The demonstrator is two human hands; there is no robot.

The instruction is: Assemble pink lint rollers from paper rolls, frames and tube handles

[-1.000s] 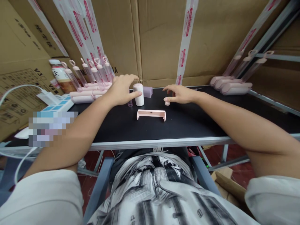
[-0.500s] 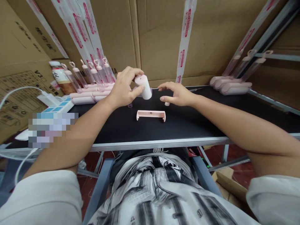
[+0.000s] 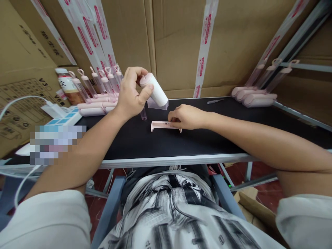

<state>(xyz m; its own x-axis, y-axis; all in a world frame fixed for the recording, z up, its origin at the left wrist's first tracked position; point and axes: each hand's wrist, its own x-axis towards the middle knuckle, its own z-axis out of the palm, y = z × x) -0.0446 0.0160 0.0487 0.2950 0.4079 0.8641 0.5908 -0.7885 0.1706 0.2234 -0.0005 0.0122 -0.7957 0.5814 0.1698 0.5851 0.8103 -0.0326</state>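
My left hand point(image 3: 132, 91) is closed around a white cylinder point(image 3: 157, 92) with a pink end cap, held tilted above the table. On the black table top lies a pink bracket point(image 3: 160, 125), a long piece with short bent ends. My right hand point(image 3: 188, 117) has its fingers closed on the bracket's right half and partly covers it. Behind the bracket stands a small clear plastic box point(image 3: 157, 105), partly behind the cylinder. A clear pinkish tube point(image 3: 143, 114) lies near my left wrist.
Pink units with clear, loop-topped tubes stand in a group point(image 3: 95, 109) at back left and another group point(image 3: 259, 98) at back right. A slim tool point(image 3: 214, 101) lies near the back edge. A bottle point(image 3: 67, 84) and a power strip point(image 3: 64, 119) sit at left. Cardboard point(image 3: 176, 45) walls the back.
My right hand has come down and toward me onto the pink bracket. My left hand has moved slightly left and up, tilting the white cylinder more.
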